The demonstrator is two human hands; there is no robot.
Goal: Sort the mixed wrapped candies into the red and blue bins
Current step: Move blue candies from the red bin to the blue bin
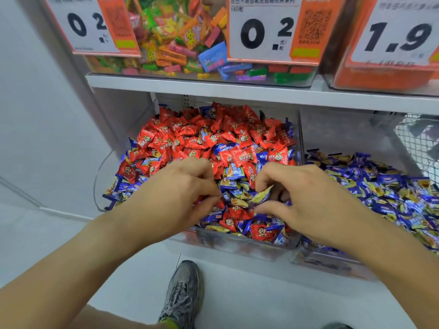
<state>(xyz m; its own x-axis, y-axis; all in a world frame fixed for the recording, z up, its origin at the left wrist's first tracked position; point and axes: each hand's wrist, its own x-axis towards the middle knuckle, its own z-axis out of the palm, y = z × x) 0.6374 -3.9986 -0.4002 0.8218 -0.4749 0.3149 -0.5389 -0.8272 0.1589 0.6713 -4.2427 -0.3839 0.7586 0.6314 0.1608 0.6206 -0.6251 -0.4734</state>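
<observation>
A clear bin (99, 181) on the lower shelf holds mostly red wrapped candies (213, 131) with blue wrapped candies (232, 148) mixed in, thickest near its front. Beside it on the right, a second clear bin (332, 262) holds blue and yellow wrapped candies (384, 186). My left hand (175, 188) reaches into the front of the mixed bin with curled fingers buried in the candies; what it holds is hidden. My right hand (292, 195) pinches a blue and yellow candy (262, 194) between thumb and fingers over the same bin.
The shelf board (213, 89) above carries a clear bin of mixed colourful sweets (180, 43) and an orange bin (384, 74), with price cards (261, 29) in front. A wire basket (418, 143) sits far right. My shoe (185, 293) stands on the white floor below.
</observation>
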